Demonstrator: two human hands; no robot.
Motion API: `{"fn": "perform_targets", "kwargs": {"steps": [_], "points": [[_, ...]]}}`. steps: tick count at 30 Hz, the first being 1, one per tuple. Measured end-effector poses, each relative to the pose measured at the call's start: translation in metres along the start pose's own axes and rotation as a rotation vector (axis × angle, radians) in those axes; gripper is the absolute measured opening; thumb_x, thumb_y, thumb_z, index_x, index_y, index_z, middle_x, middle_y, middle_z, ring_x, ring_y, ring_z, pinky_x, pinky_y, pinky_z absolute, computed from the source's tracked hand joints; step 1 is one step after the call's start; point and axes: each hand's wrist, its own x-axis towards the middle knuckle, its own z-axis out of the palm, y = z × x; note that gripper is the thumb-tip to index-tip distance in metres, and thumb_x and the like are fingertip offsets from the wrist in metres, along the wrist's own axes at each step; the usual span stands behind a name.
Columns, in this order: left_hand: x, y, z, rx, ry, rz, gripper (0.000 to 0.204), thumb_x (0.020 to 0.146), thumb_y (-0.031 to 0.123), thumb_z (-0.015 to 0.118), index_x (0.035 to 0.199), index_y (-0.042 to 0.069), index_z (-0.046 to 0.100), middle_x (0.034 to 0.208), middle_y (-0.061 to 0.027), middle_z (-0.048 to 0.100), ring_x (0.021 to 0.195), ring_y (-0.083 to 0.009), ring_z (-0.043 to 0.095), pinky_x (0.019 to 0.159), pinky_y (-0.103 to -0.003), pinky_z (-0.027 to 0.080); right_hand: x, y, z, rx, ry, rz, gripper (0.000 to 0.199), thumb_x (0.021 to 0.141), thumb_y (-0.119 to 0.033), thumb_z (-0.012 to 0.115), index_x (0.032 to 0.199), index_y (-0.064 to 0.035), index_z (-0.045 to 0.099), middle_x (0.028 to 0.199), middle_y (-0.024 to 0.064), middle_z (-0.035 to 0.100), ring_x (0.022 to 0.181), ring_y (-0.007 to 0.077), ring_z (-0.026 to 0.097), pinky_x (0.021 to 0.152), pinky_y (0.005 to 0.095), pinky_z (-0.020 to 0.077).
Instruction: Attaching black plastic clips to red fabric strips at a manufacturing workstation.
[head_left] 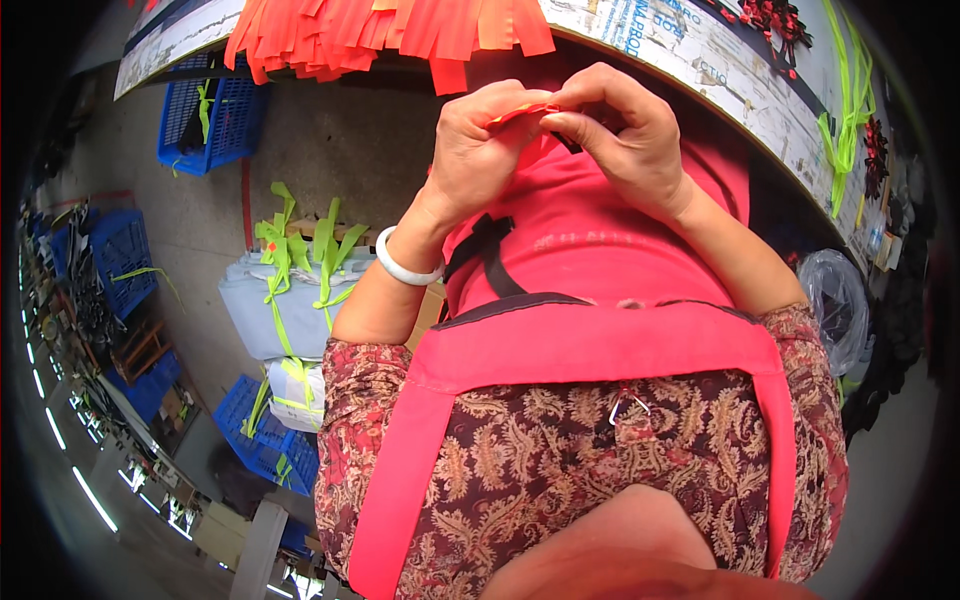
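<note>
Close together in front of my apron, both hands grip a piece of orange fabric strip (520, 112). My left hand (478, 140), below a white bangle on the wrist, is closed around the strip's left part. The fingers of my right hand (625, 135) pinch its right end between thumb and forefinger. A small dark piece (566, 143) shows just under the right fingertips; I cannot tell what it is. Many orange strips (385, 35) lie in a row on the table beyond, their ends hanging over its edge.
The white, printed table (690, 60) curves across the top. Red-and-black bundles (775, 25) and yellow-green strips (850, 100) lie at its right. Blue crates (205, 115) and a grey bundle tied with green strips (255, 305) stand at the left. A clear plastic bag (835, 310) sits at the right.
</note>
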Motion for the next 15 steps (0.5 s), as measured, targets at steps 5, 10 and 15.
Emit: {"fn": "perform_targets", "kwargs": {"steps": [5, 10, 15], "points": [[0.0047, -0.0039, 0.0037, 0.04, -0.016, 0.001, 0.02, 0.085, -0.009, 0.061, 0.103, -0.003, 0.067, 0.083, -0.0011, 0.06, 0.075, -0.0066, 0.057, 0.065, -0.019, 0.045, -0.0013, 0.0033, -0.0055, -0.014, -0.006, 0.01, 0.013, 0.082, -0.002, 0.072, 0.092, 0.0006, 0.064, 0.08, 0.0021, 0.06, 0.067, 0.0036, 0.053, 0.059, 0.0188, 0.0445], [0.0065, -0.0038, 0.0052, -0.006, -0.028, -0.027, 0.019, 0.086, -0.007, 0.06, 0.103, -0.003, 0.066, 0.084, -0.0007, 0.059, 0.075, -0.0062, 0.056, 0.064, -0.019, 0.044, -0.0011, 0.0042, -0.0084, -0.017, -0.004, 0.017, 0.012, 0.083, -0.002, 0.071, 0.092, 0.0009, 0.064, 0.079, 0.0014, 0.06, 0.067, 0.0026, 0.054, 0.059, 0.018, 0.0446], [0.0069, -0.0022, 0.0021, -0.013, -0.056, -0.04, 0.017, 0.088, -0.005, 0.06, 0.103, -0.004, 0.065, 0.084, -0.0016, 0.058, 0.075, -0.0068, 0.055, 0.065, -0.02, 0.044, 0.0006, 0.0037, -0.0079, -0.052, -0.019, 0.006, 0.012, 0.084, -0.003, 0.071, 0.092, 0.0009, 0.064, 0.079, 0.0013, 0.06, 0.068, 0.0024, 0.054, 0.059, 0.0178, 0.0446]]}}
